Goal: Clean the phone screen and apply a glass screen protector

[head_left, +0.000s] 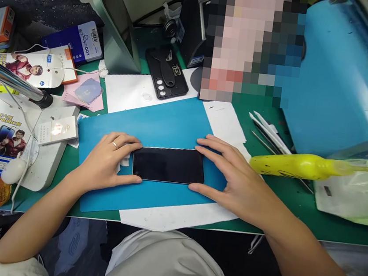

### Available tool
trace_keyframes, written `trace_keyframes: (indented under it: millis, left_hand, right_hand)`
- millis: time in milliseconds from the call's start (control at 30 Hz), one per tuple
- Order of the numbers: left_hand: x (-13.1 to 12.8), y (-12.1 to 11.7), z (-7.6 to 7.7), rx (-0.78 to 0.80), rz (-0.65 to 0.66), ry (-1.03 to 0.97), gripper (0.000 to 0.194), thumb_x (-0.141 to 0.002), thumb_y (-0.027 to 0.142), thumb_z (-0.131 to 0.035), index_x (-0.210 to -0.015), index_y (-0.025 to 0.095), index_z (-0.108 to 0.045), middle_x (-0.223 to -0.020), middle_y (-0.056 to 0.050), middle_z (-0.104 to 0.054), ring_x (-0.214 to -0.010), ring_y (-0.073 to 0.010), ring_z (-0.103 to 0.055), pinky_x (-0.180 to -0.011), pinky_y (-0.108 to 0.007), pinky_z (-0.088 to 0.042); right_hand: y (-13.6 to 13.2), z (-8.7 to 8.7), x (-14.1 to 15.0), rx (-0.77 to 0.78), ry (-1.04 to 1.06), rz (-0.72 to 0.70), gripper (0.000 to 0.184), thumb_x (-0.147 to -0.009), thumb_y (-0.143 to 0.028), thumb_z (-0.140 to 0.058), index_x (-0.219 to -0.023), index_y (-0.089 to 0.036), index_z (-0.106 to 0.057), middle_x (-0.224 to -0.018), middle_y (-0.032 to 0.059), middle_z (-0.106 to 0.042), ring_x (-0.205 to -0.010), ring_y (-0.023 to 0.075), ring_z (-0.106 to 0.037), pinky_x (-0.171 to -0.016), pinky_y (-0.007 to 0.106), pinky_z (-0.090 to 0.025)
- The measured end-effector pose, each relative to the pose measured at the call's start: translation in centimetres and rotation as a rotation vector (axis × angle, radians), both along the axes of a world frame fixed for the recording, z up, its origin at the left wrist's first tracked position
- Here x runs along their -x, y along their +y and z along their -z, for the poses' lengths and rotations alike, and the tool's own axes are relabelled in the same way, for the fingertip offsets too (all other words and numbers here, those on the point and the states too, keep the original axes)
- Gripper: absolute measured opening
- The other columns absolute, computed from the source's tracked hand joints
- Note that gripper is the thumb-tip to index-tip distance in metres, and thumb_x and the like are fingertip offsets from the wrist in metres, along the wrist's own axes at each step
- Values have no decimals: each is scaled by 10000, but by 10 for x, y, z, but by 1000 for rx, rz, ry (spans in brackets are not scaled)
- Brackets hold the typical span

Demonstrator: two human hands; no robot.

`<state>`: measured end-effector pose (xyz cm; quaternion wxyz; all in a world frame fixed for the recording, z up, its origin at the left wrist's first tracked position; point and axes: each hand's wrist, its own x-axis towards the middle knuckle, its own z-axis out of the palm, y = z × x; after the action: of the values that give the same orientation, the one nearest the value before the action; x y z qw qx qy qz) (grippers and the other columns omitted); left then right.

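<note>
A smartphone (169, 165) with a dark screen and a thin silver rim lies lengthwise across the blue mat (159, 124). At its left end, my left hand (113, 161), with a ring on one finger, has fingertips at the upper corner and the thumb at the lower one. My right hand (229, 172) spans the other end, thumb on the near edge and index fingertip at the far edge, with its other fingers spread above the mat. Small pale scraps partly show under my left hand. Whatever lies beneath the phone is hidden.
Beyond the mat lies a black phone case (167, 72). On the right are a yellow squeeze bottle (290, 164), slim tools (271, 132) and a plastic bag (353, 193). Boxes (2, 130) and a metal lamp pole (14, 76) crowd the left. A blurred patch covers the back.
</note>
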<state>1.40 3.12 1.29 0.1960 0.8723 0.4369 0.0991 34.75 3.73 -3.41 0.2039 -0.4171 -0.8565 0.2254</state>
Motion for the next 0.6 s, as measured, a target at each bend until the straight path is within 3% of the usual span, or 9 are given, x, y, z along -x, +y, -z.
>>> trace_keyframes:
  millis: [600]
  left_hand:
    - [1, -3, -2, 0, 7, -15, 686, -901, 653, -699, -1404, 213, -547, -1376, -137, -630, -1231, -329, -575, -1051, -503, -450]
  right_hand:
    - [-1, 6, 2, 10, -17, 43, 790, -947, -651, -589, -1623, -363, -299, -1586, 109, -479, -1483, 380, -457, -1161, 580, -498]
